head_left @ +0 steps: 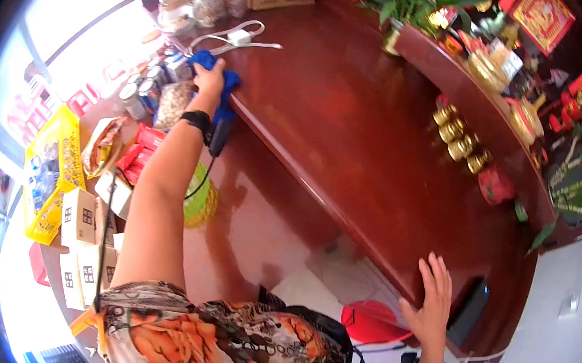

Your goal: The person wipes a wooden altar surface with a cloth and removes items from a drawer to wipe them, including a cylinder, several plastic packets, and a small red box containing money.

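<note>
So, glossy red-brown table (pixel 333 122) ahead of both hands, white wall (pixel 557 344) right of right hand. One blue cloth (pixel 226 107) under left hand (pixel 207 79); can't tell if fingers close on it. Right hand (pixel 431 304): fingers extended, apart. Four gold pots (pixel 460 148) beyond it; one yellow basket (pixel 52 217) left of left hand.

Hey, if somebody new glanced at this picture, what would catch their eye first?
Probably the big glossy dark-red wooden desk across the middle, with the left hand on a bright blue cloth at its far-left edge. Next, perhaps, the yellow basket at the far left, and the row of small golden pots on the desk's right side.
</note>
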Tool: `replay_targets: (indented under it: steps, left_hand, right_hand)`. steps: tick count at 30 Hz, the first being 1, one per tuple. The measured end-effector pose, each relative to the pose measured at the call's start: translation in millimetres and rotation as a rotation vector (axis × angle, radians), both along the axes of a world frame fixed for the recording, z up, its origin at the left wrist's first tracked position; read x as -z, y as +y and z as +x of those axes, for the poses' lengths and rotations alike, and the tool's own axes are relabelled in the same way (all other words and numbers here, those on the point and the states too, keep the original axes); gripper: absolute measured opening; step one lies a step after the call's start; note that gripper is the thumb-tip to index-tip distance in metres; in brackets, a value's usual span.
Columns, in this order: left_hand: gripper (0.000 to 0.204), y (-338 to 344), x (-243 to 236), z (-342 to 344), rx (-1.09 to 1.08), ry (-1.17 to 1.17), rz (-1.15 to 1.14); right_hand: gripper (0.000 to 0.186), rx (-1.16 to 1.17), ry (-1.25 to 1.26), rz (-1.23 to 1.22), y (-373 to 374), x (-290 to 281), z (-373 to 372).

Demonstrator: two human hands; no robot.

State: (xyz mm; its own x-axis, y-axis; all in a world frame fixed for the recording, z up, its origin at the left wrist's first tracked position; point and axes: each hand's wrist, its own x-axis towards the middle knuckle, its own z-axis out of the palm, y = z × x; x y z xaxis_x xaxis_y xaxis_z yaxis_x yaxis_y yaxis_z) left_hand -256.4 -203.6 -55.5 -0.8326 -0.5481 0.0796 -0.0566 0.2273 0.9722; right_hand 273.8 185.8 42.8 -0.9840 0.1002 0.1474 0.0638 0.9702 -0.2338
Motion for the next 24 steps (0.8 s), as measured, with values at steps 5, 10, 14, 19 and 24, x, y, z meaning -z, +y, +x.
replay_targets:
  steps: [5, 10, 14, 19, 24]
  left_hand:
    - [0.060, 21.0, 6.2, 43.0, 0.085, 0.172, 0.680]
    - [0.036, 96.9, 14.1, 150.7, 0.279, 0.101, 0.921]
    - [0.033, 198.8, -11.8, 292.9, 0.445, -0.092, 0.990]
    - [0.043, 261.7, -20.4, 402.6, 0.510, -0.190, 0.916]
    - [0.049, 288.5, 24.2, 417.2, 0.488, -0.143, 0.636]
  right_hand:
    - [0.077, -0.062, 0.045, 0.001, -0.1, 1.9, -5.9]
    - [0.080, -0.099, 0.064, 0.013, 1.7, 6.4, -2.7]
    - [0.077, -0.100, 0.082, 0.023, 11.7, 9.5, 8.0]
    - [0.063, -0.164, 0.158, -0.002, 21.5, 21.4, 7.2]
    - [0.055, -0.188, 0.164, -0.021, 17.3, 23.5, 7.3]
